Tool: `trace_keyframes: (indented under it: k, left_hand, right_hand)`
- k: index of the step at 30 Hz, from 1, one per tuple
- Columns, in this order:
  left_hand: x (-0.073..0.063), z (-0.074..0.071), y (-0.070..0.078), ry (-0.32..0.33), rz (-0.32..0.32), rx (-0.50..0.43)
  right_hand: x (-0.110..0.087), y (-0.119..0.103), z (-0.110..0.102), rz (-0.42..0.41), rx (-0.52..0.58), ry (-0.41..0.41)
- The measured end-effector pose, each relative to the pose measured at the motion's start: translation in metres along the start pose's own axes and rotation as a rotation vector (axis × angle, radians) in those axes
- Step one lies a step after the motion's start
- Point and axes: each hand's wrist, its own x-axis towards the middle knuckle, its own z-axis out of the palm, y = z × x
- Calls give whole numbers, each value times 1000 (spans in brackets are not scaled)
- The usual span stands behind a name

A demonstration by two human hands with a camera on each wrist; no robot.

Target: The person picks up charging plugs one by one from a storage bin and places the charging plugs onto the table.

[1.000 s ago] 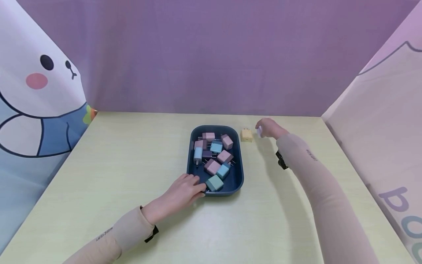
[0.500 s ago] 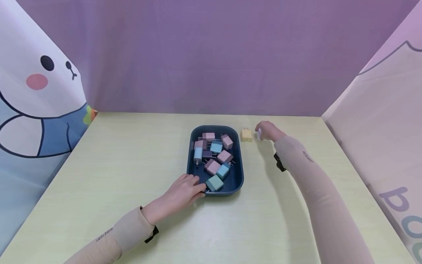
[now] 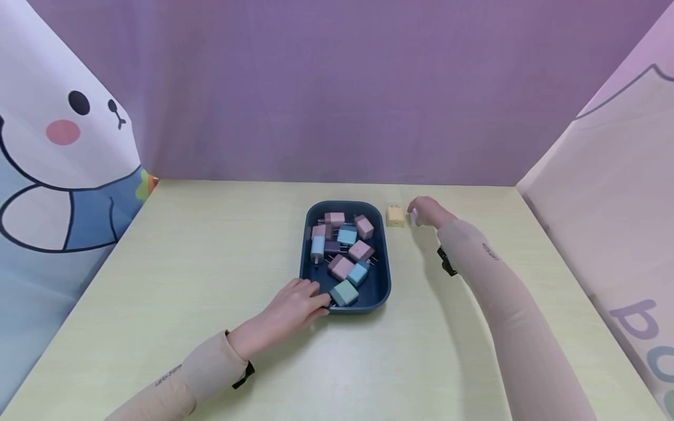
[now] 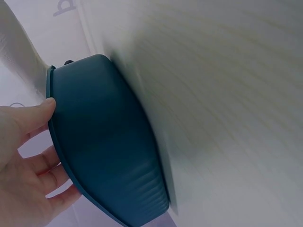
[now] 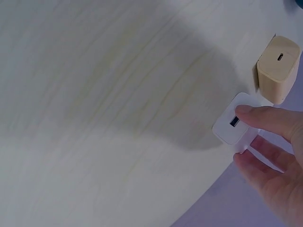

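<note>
At the near left corner of a dark blue tray [image 3: 371,298], my left hand [image 3: 295,304] grips the rim. In the left wrist view, the thumb lies on the rim of the tray [image 4: 104,123] and the other fingers reach behind it. Far right of the tray, my right hand [image 3: 429,211] holds a white charger plug [image 5: 228,126]. Its thumb presses beside the USB slot, and fingers sit on the charger's far side. Just left of that charger on the table stands a yellow charger plug [image 5: 278,61], its small port facing the right wrist camera.
Several charger plugs lie in the tray, among them a green one [image 3: 344,293], a light blue one [image 3: 317,248] and a pink one [image 3: 361,251]. The pale wooden table [image 3: 210,245] meets a purple cloth [image 3: 337,93] at the back.
My right hand has shifted slightly nearer with the white charger plug, beside the yellow one. The left hand keeps its place on the tray.
</note>
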Motion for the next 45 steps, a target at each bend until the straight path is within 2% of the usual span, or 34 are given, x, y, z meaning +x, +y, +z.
trace_keyframes:
  k: [19, 26, 34, 40, 45]
  left_hand:
    - [1, -4, 1, -3, -16, -17]
    - [1, -3, 0, -19, -24, -20]
    - [0, 0, 0, -16, -26, -26]
    - [1, 0, 1, 14, -13, -19]
    - [1, -2, 1, 15, -14, -20]
  right_hand:
    - [-4, -7, -4, -25, -17, -3]
    - [-5, -12, -12, -55, -79, -29]
    - [-16, -34, -29, -25, -134, -110]
    - [-27, -53, -38, -46, -184, -145]
    - [-34, -67, -41, -76, -234, -158]
